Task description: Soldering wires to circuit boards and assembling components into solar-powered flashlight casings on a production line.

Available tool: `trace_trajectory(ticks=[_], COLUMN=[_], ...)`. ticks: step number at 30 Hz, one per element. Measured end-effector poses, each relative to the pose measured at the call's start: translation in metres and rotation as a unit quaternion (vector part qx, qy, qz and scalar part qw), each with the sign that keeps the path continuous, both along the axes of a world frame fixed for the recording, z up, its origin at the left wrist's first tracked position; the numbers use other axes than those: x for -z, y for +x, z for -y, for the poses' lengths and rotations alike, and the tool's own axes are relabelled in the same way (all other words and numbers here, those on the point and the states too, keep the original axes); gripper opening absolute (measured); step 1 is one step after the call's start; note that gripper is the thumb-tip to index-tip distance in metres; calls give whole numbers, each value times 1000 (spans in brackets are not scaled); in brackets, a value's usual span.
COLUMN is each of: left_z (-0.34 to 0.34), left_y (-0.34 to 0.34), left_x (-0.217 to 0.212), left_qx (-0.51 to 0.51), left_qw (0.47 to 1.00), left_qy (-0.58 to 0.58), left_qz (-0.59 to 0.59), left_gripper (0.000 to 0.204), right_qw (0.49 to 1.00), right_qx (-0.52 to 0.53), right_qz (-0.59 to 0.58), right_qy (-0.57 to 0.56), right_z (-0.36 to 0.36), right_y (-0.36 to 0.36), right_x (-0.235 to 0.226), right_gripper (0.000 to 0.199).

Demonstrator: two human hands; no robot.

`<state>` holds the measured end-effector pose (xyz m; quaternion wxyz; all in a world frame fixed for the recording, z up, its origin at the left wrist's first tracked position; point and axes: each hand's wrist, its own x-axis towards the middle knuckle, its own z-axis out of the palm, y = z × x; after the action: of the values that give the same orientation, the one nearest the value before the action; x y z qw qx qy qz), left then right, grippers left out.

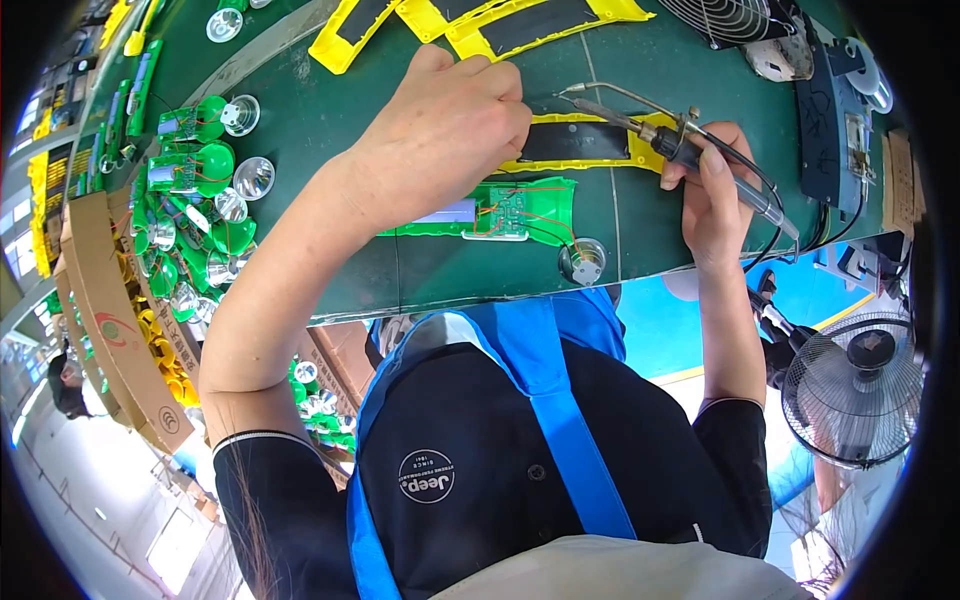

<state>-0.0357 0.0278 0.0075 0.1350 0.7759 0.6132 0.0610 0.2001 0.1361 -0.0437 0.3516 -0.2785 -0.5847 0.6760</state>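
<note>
In my right hand is a soldering iron, its thin metal feed tube running alongside and its tip pointing left. My left hand is closed, knuckles up, over the left end of a yellow frame with a dark panel. Whatever its fingers pinch is hidden under the hand. Just nearer to me lies an open green housing with a circuit board, a purple battery cell and red wires. Those wires lead to a round silver reflector near the table edge.
Several green housings with reflectors crowd the left of the green table. More yellow frames lie at the far side. A fan guard and a dark box-shaped unit stand far right; a standing fan is beyond the right edge.
</note>
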Motion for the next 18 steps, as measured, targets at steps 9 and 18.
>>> trace_trajectory(ticks=[9, 18], left_z=[-2, 1], left_y=[2, 0], left_x=[-4, 6], left_qx=[-11, -17], left_qw=[1000, 1000], left_qy=[-16, 11], left_qz=[12, 19], left_gripper=[10, 2], right_qw=[1000, 998], right_qx=[-2, 20], right_qz=[10, -50], right_qy=[10, -22], right_z=[3, 2], right_y=[-1, -1], right_x=[-1, 1], right_gripper=[26, 26])
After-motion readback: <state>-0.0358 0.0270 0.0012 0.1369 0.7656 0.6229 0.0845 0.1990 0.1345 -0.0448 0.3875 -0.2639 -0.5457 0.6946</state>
